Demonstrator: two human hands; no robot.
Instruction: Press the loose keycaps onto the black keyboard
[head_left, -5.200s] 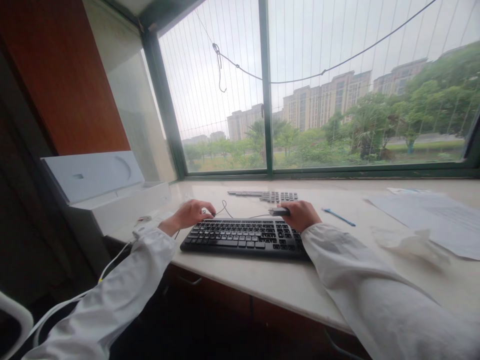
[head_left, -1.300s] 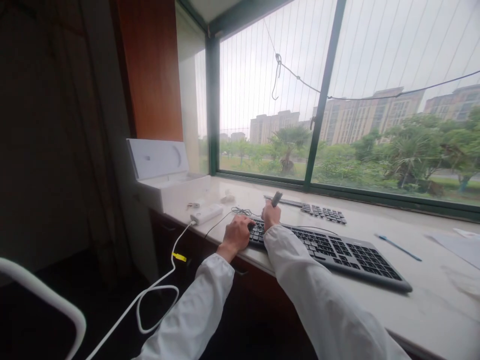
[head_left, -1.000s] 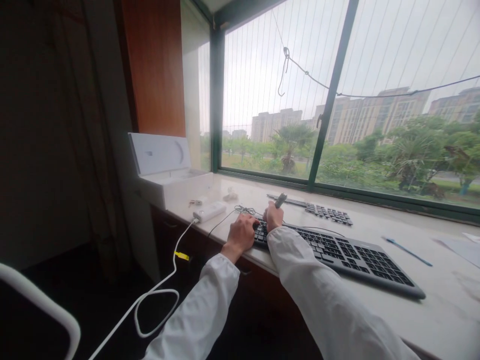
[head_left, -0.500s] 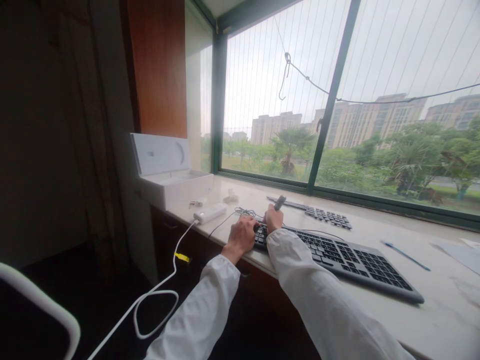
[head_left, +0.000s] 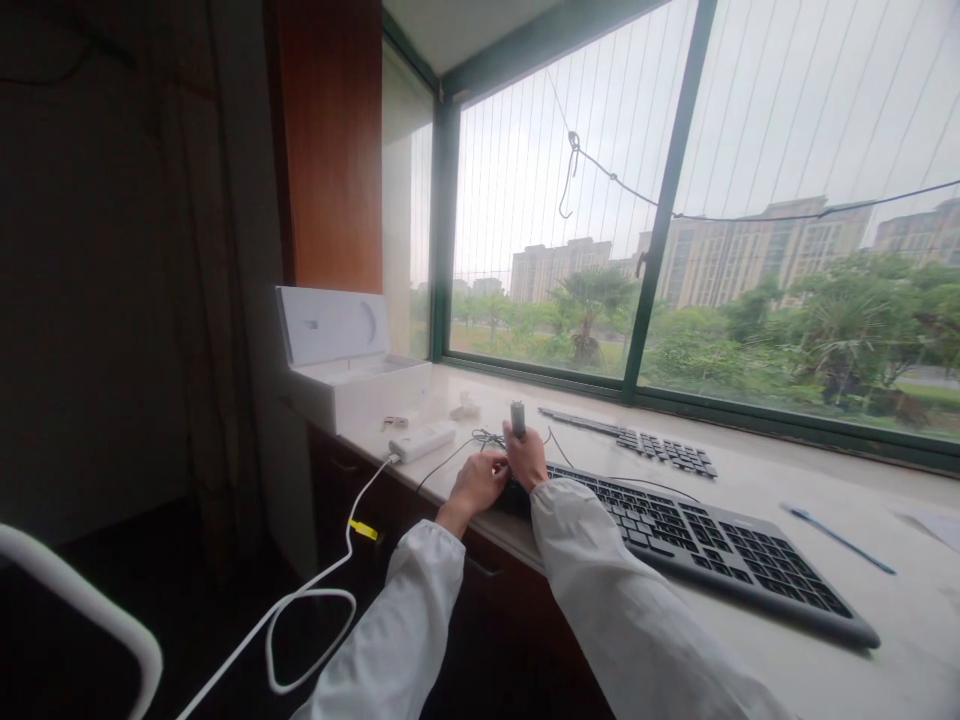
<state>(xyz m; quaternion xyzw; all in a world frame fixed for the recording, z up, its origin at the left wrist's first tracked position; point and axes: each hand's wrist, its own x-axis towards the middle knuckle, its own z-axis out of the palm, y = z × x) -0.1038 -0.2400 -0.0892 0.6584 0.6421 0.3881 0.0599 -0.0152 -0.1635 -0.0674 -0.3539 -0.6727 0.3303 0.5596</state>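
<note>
One open white box [head_left: 381, 394], contents indistinct, left of the keyboard [head_left: 694, 540]

Worktop [head_left: 757, 490]: shows pale, slightly shiny
White box [head_left: 375, 395]: stands open at left end
White block [head_left: 424, 440]: lies near front edge, leftward
Black cable [head_left: 487, 437]: lies partly coiled, left half
Keyboard [head_left: 709, 540]: stretches along front edge
Keycaps [head_left: 651, 445]: lie in rows near back edge
Blue pen [head_left: 838, 540]: slants between front and back edges
Paper [head_left: 939, 524]: lies farthest right

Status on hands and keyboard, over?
Right hand grips upright gray handle. Left hand at left end of keyboard, grip unclear. Cable bunched just beyond Left hand.
</note>
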